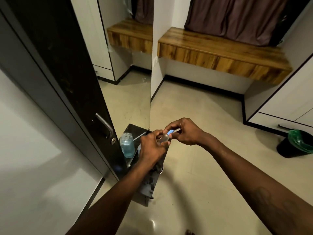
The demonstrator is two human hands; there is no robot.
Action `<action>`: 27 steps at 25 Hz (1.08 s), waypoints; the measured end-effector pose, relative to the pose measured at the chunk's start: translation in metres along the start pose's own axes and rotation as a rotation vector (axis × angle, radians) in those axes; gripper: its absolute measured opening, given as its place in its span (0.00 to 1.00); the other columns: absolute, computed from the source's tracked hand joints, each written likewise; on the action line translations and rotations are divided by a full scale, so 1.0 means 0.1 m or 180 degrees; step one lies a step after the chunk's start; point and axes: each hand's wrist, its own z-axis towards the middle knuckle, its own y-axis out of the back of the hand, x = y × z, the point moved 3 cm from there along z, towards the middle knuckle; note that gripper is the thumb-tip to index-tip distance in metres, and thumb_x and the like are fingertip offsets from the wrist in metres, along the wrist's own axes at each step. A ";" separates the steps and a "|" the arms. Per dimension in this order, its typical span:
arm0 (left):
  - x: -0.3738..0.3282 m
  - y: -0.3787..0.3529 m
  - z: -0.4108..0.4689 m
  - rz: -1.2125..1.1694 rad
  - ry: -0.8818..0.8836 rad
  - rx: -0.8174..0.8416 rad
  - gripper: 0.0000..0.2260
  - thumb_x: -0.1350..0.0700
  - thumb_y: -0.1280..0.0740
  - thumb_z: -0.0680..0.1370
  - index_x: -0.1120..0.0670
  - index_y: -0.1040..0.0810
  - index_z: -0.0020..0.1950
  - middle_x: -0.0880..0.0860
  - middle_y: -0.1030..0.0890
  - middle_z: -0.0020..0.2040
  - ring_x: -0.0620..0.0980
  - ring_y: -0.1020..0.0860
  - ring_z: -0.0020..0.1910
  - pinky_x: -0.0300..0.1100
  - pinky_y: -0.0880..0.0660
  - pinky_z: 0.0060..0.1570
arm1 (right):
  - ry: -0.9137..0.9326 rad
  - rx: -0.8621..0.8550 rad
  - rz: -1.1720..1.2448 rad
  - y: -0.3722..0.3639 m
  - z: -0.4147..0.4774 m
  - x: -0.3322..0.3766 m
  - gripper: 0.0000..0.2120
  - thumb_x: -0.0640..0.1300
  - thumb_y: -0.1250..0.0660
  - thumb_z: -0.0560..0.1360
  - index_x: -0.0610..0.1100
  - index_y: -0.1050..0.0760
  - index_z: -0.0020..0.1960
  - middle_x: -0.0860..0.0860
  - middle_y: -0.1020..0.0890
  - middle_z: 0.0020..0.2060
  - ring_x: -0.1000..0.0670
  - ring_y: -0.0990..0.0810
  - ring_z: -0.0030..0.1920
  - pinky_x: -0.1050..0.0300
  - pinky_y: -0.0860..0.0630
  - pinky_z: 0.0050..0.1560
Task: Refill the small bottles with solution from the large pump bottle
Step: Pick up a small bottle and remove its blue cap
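Small bottle (pixel 164 138) was gripped in left hand (pixel 150 150) above the dark ledge (pixel 150 182), blue cap (pixel 170 132) pinched by right hand (pixel 184 133), large bottle (pixel 127 146) left standing just beside; fill level couldn't be told, so refill was judged unfinished.

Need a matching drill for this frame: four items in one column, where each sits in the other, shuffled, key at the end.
Things
1. small bottle
2. blue cap
3. large bottle
4. bin

Places
A. on the floor at far right, with a green liner
B. gripped in the left hand
C. standing on the dark ledge by the mirror
D. pinched by the right hand

Pairs: 1-B, 2-D, 3-C, 4-A
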 end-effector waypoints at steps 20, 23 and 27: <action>0.35 -0.03 0.01 -0.0019 0.0379 0.0181 0.21 0.56 0.22 0.73 0.50 0.21 0.64 0.45 0.17 0.49 0.43 0.18 0.47 0.29 0.24 0.49 | -0.0122 0.0073 -0.0545 -0.24 0.27 0.08 0.05 0.45 0.28 0.78 0.45 0.15 0.49 0.53 0.17 0.36 0.57 0.20 0.35 0.57 0.21 0.42; 0.49 -0.08 -0.06 -0.0043 0.0508 0.0269 0.20 0.52 0.23 0.74 0.49 0.23 0.65 0.47 0.16 0.52 0.44 0.18 0.48 0.44 0.19 0.52 | -0.0055 -0.0002 -0.0287 -0.29 0.24 0.07 0.08 0.37 0.27 0.76 0.47 0.15 0.52 0.51 0.14 0.47 0.52 0.18 0.46 0.58 0.19 0.50; 0.80 -0.18 -0.31 -0.0031 0.0594 -0.0120 0.20 0.50 0.21 0.71 0.51 0.21 0.60 0.46 0.18 0.51 0.45 0.19 0.49 0.42 0.20 0.51 | -0.0191 -0.0093 -0.0256 -0.58 0.19 -0.11 0.13 0.40 0.24 0.73 0.46 0.17 0.57 0.51 0.14 0.51 0.51 0.17 0.49 0.58 0.18 0.52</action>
